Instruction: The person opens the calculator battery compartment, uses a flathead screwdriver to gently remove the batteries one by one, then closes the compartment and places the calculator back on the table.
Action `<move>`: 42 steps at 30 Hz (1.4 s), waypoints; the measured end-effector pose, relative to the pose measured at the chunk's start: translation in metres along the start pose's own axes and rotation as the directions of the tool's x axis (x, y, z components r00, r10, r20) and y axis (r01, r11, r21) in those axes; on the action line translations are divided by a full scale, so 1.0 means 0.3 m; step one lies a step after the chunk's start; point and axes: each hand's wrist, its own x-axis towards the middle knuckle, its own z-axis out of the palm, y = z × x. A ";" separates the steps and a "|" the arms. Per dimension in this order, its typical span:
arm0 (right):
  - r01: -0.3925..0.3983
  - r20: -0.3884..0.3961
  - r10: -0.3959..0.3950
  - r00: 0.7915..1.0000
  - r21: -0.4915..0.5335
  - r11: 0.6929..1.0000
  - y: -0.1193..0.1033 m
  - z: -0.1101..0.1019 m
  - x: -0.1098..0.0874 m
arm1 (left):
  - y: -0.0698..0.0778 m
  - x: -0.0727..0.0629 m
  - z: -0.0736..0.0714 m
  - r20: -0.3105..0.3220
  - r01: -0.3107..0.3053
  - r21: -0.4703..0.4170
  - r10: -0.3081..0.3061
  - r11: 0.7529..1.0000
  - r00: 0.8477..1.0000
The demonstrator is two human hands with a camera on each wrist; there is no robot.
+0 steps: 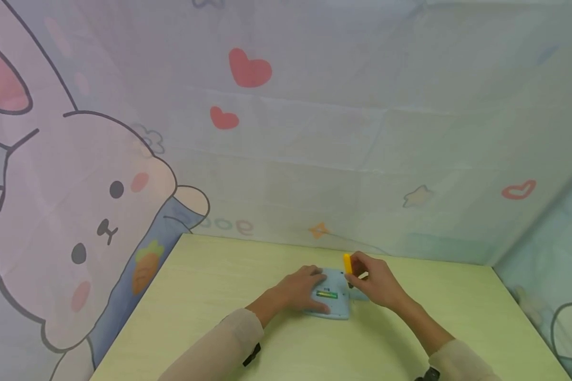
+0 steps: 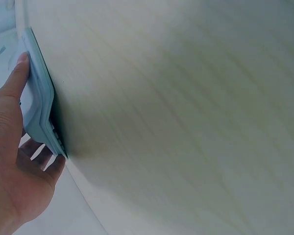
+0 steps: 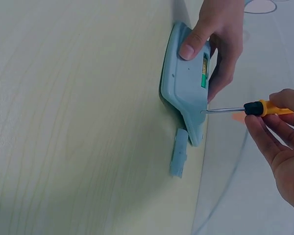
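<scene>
A light-blue plastic device [image 1: 339, 307] lies on the table, a green battery [image 1: 327, 294] showing in a slot on its upturned face. My left hand [image 1: 299, 290] grips it from the left, thumb on the near part of the face and fingers toward the far edge, as the left wrist view [image 2: 24, 166] also shows. Between thumb and fingers, my right hand [image 1: 378, 281] pinches a screwdriver [image 3: 254, 108] by its yellow handle. The thin metal shaft stands upright over the device, its tip right at the face near the right end.
A small light-blue plastic piece [image 3: 179, 152] lies on the table beside the device's right end. The pale wood-grain table [image 1: 209, 296] ends at a printed cloth backdrop [image 1: 314, 159] behind. Another cloth [image 1: 562, 254] hangs on the right.
</scene>
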 end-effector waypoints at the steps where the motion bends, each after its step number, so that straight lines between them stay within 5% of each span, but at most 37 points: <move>1: 0.001 -0.002 -0.001 1.000 0.001 1.000 -0.001 0.002 0.002 | 0.000 0.000 -0.001 -0.001 0.000 0.000 0.000 1.000 1.000; 42: -0.058 -0.161 0.070 0.984 0.074 0.996 0.000 0.079 0.024 | 0.012 0.007 -0.019 0.006 0.015 0.004 -0.015 1.000 1.000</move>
